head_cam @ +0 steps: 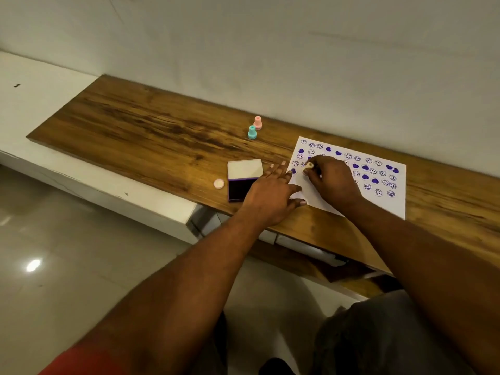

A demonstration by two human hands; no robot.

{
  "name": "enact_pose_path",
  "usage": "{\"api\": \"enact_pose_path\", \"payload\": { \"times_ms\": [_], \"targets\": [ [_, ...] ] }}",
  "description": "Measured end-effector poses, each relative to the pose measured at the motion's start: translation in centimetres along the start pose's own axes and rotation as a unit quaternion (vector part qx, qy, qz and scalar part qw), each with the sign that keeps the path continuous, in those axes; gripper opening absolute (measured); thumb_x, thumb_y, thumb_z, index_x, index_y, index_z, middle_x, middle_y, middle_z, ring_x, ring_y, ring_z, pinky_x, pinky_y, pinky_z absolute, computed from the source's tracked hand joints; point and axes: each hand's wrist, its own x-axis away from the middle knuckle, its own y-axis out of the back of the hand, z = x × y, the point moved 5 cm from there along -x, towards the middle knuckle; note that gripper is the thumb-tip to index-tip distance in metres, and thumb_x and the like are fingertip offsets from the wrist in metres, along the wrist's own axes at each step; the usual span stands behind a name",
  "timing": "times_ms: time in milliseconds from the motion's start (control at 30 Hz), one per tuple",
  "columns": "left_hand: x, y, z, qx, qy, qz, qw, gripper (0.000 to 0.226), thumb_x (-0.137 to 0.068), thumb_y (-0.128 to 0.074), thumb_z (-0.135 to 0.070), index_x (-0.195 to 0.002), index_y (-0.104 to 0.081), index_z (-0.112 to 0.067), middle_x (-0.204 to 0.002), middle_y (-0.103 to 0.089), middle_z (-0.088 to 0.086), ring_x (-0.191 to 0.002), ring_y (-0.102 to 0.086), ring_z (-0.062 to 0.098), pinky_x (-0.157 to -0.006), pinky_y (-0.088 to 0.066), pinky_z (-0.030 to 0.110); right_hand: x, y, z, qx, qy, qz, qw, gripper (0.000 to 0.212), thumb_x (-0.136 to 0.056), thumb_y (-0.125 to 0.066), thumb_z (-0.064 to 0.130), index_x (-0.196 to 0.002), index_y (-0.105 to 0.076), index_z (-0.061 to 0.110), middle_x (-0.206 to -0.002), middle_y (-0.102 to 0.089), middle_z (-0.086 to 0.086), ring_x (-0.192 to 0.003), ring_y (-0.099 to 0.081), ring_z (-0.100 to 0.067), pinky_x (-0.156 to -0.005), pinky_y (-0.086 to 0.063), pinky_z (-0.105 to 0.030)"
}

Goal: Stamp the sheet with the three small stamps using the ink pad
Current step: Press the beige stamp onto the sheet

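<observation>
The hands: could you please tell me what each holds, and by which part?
The right hand pinches a small cream stamp by its handle, over the sheet. The left hand holds nothing; it lies flat at the sheet's edge.

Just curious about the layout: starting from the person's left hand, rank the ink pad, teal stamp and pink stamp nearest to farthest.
From the left hand:
1. ink pad, right beside it on its left.
2. teal stamp, standing farther back.
3. pink stamp, just behind the teal one.
</observation>
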Motion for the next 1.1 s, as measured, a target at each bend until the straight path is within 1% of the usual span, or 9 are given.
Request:
{"api": "enact_pose_path", "payload": {
  "times_ms": [133, 267, 367, 500, 567, 633, 700, 733, 1100],
  "targets": [
    [0.0, -0.4, 0.3, 0.012, 0.01, 0.014, 1.0, 0.061, -0.102, -0.037, -0.068, -0.152, -0.049, -0.036, -0.166, -0.035, 0.006, -0.159, -0.007, 0.025, -0.125, -0.004, 0.043, -0.3, -0.5, -0.5, 0.013, 0.0, 0.005, 1.0, 0.033, -0.102, -0.062, 0.031, -0.125, -0.069, 0.008, -0.114, -0.073, -0.016, -0.102, -0.067, -0.033, -0.085, -0.047, -0.035],
    [0.0, -0.4, 0.4, 0.031, 0.024, 0.024, 0.999, 0.061, -0.101, -0.038, -0.068, -0.152, -0.049, -0.037, -0.166, -0.035, 0.005, -0.159, -0.005, 0.026, -0.125, -0.003, 0.044, -0.7, -0.5, -0.3, 0.018, 0.005, 0.013, 1.0, 0.033, -0.103, -0.061, 0.03, -0.125, -0.069, 0.007, -0.116, -0.072, -0.017, -0.104, -0.067, -0.035, -0.087, -0.048, -0.039],
    [0.0, -0.4, 0.3, 0.038, 0.028, 0.034, 0.998, 0.059, -0.101, -0.039, -0.067, -0.151, -0.049, -0.037, -0.167, -0.033, 0.004, -0.159, -0.003, 0.026, -0.126, -0.003, 0.047, -1.2, 0.2, 0.6, 0.022, 0.018, 0.009, 1.0, 0.031, -0.104, -0.059, 0.029, -0.124, -0.07, 0.009, -0.116, -0.073, -0.014, -0.103, -0.067, -0.031, -0.086, -0.048, -0.036],
    [0.1, -0.4, 0.3, 0.049, 0.037, 0.043, 0.997, 0.058, -0.102, -0.042, -0.065, -0.151, -0.049, -0.035, -0.167, -0.033, 0.003, -0.159, -0.003, 0.026, -0.128, -0.004, 0.05, -2.7, 4.8, 3.5, -0.02, 0.089, -0.151, 0.984, 0.024, -0.104, -0.057, 0.036, -0.109, -0.071, 0.017, -0.094, -0.071, 0.004, -0.084, -0.063, -0.014, -0.074, -0.044, -0.029],
    [0.1, -0.4, 0.4, 0.055, 0.042, 0.046, 0.997, 0.058, -0.102, -0.043, -0.064, -0.152, -0.049, -0.035, -0.167, -0.032, 0.002, -0.159, -0.003, 0.026, -0.128, -0.004, 0.049, -2.7, 5.3, 4.2, -0.027, 0.093, -0.186, 0.978, 0.025, -0.104, -0.055, 0.039, -0.109, -0.07, 0.02, -0.093, -0.067, 0.009, -0.082, -0.059, -0.008, -0.074, -0.043, -0.028],
    [0.1, -0.4, 0.3, 0.053, 0.037, 0.043, 0.997, 0.056, -0.102, -0.042, -0.064, -0.151, -0.05, -0.036, -0.167, -0.033, 0.003, -0.159, -0.003, 0.025, -0.128, -0.006, 0.05, -1.9, 2.5, 3.1, -0.02, 0.058, -0.122, 0.991, 0.027, -0.105, -0.054, 0.034, -0.116, -0.07, 0.015, -0.102, -0.072, -0.003, -0.093, -0.066, -0.02, -0.081, -0.047, -0.033],
    [0.1, -0.3, 0.3, 0.046, 0.034, 0.042, 0.997, 0.057, -0.102, -0.039, -0.066, -0.15, -0.05, -0.038, -0.167, -0.033, 0.003, -0.159, -0.002, 0.025, -0.128, -0.009, 0.05, 0.0, -1.4, 1.4, 0.005, -0.021, -0.018, 1.0, 0.034, -0.107, -0.052, 0.03, -0.129, -0.066, 0.01, -0.123, -0.071, -0.014, -0.112, -0.066, -0.031, -0.094, -0.048, -0.039],
    [0.1, -0.4, 0.2, 0.043, 0.035, 0.043, 0.998, 0.057, -0.102, -0.038, -0.067, -0.15, -0.05, -0.038, -0.167, -0.032, 0.003, -0.159, -0.002, 0.025, -0.127, -0.009, 0.05, 0.6, -2.5, 0.7, 0.012, -0.047, 0.003, 0.999, 0.036, -0.107, -0.052, 0.03, -0.134, -0.064, 0.009, -0.128, -0.069, -0.016, -0.116, -0.064, -0.032, -0.097, -0.048, -0.04],
    [0.4, -1.0, 0.1, 0.041, 0.04, 0.044, 0.997, 0.061, -0.102, -0.035, -0.068, -0.153, -0.046, -0.037, -0.169, -0.026, 0.004, -0.159, -0.001, 0.026, -0.128, -0.006, 0.049, -0.3, -2.5, 0.9, 0.062, -0.05, 0.006, 0.997, 0.034, -0.105, -0.055, 0.026, -0.132, -0.065, 0.008, -0.123, -0.071, -0.018, -0.111, -0.066, -0.035, -0.09, -0.05, -0.039]
  ]
}}
